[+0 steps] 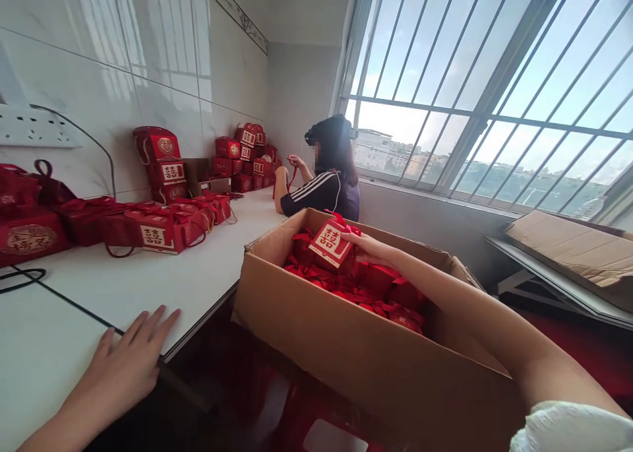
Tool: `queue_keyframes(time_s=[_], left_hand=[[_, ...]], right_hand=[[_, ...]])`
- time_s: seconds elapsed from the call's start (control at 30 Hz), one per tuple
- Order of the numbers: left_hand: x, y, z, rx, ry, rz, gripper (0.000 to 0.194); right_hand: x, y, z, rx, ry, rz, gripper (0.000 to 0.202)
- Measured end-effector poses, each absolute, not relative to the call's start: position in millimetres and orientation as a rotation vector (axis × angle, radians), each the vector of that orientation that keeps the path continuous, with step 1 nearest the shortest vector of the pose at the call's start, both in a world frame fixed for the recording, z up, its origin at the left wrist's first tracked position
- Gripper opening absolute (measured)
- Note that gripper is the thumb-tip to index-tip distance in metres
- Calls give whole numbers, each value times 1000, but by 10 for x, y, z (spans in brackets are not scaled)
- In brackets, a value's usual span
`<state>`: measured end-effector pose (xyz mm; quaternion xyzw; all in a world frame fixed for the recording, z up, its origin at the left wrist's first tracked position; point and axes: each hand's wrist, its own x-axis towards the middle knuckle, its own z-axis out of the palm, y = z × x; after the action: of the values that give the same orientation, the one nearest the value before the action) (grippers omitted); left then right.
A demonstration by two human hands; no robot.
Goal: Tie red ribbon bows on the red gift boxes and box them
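I see the right hand [368, 246] grasping a small red cardboard gift box with a white character panel [329, 242], held tilted over red ribboned boxes [376, 277] in a large brown corrugated carton [297, 307]; whether it touches them I can't tell. The left hand [128, 356], fingers spread and holding nothing, rests on the white bench [212, 267]. Beyond the carton, I see a co-worker [321, 194].

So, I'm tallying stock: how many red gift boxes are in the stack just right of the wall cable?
3: the top gift box, the middle gift box under it, and the bottom gift box; others may be hidden behind.
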<state>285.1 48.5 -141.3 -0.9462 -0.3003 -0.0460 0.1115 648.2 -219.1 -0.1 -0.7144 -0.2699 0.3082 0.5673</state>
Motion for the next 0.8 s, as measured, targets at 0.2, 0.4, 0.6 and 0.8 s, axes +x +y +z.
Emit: queue_keyframes(time_s=[0.2,0.4,0.6,0.8], left_hand=[[2869,271,-1243,-2783,-950,-139,71],[2914,241,-1187,-2809,-1033,-14,77],[2898,195,-1154,-2860,-1051,-78,76],[2882,195,-1158,-2905,-1066,-74,77]], right_hand=[[6254,-1740,-58,-1211,-484,1097,46],[6345,-1723,-208,-1451,-694,953,48],[6573,-1637,-653,-2362,-908,168,85],[6598,-1393,-1037,-2478,-862,185,86]])
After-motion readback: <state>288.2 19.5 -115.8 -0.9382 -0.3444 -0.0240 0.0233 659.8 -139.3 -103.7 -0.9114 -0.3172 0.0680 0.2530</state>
